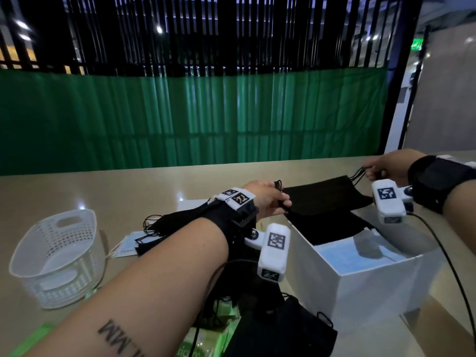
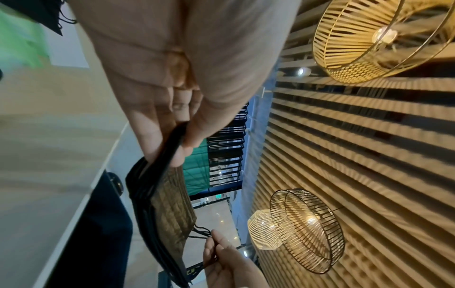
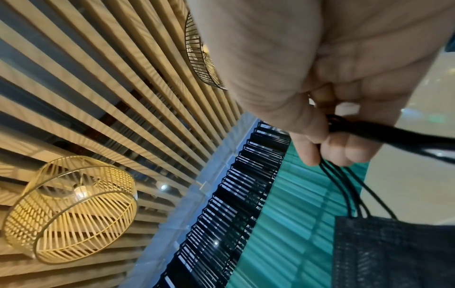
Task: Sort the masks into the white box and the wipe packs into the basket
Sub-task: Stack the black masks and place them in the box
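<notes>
A stack of black masks point(image 1: 324, 199) hangs stretched between my two hands above the far side of the white box point(image 1: 365, 287). My left hand point(image 1: 270, 199) pinches the ear loops at its left end; in the left wrist view the thumb and fingers point(image 2: 169, 148) clamp that edge of the black masks point(image 2: 169, 206). My right hand point(image 1: 381, 168) pinches the loops at the right end, which shows in the right wrist view as cords point(image 3: 349, 187) running from the fingers to the masks point(image 3: 393, 251). The box holds black and light blue masks. The white basket point(image 1: 59, 258) stands at the left.
More black masks point(image 1: 167, 222) and a light blue one point(image 1: 128, 243) lie on the table between basket and box. Another black mask point(image 1: 283, 328) and green wipe packs point(image 1: 206, 338) lie near the front edge, partly under my left forearm. A green curtain backs the table.
</notes>
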### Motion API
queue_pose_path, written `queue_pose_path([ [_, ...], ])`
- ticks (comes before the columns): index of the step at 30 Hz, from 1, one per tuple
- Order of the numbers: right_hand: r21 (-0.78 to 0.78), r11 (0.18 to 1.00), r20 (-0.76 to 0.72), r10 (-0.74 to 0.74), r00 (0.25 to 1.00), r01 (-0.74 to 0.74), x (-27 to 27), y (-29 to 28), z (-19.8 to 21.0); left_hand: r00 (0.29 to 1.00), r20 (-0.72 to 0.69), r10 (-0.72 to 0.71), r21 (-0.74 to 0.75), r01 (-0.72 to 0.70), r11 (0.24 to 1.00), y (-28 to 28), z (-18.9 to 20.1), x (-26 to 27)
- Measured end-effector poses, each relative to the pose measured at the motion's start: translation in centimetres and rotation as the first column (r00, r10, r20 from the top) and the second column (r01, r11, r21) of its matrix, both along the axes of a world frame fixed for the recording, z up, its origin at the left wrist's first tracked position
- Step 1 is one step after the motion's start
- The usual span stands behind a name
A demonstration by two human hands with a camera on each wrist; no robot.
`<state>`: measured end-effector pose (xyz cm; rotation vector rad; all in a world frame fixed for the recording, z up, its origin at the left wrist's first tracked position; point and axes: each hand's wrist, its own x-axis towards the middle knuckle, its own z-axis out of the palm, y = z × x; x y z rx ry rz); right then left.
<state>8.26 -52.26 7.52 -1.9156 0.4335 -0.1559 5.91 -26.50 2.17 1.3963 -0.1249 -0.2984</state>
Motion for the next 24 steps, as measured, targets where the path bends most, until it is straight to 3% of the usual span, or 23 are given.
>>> queue_pose_path([
  [5, -0.061, 0.994, -0.140, 0.080, 0.987, -0.089, 1.9, -0.3, -2.5, 0.998, -0.066, 0.013, 0.046, -0.010, 0.999, -2.2, -0.9, 1.0],
  [12, -0.127, 0.982, -0.216, 0.110, 0.970, -0.140, 1.3, 1.0, -3.4, 0.991, -0.131, -0.019, 0.208, 0.046, 0.977, -2.1, -1.4, 1.4],
  [15, -0.053, 0.990, -0.149, 0.118, 0.982, -0.127, 0.8, 1.1, -2.6, 0.998, -0.064, -0.003, 0.218, 0.016, 0.976, -0.8, -1.0, 1.4],
  [19, 0.028, 0.985, 0.047, 0.171, 0.984, -0.173, -0.5, 2.1, -0.8, 0.997, 0.028, -0.067, 0.204, 0.060, 0.977, 2.6, -0.5, 0.3],
  [22, 0.060, 0.963, 0.164, 0.249, 0.955, -0.261, -2.5, 4.0, 0.6, 0.992, 0.082, -0.093, 0.321, 0.062, 0.945, 5.6, -0.8, -0.9],
  [24, 0.045, 0.949, 0.216, 0.296, 0.930, -0.313, -4.2, 5.7, 1.2, 0.989, 0.088, -0.121, 0.470, 0.066, 0.880, 7.6, -1.8, -1.7],
])
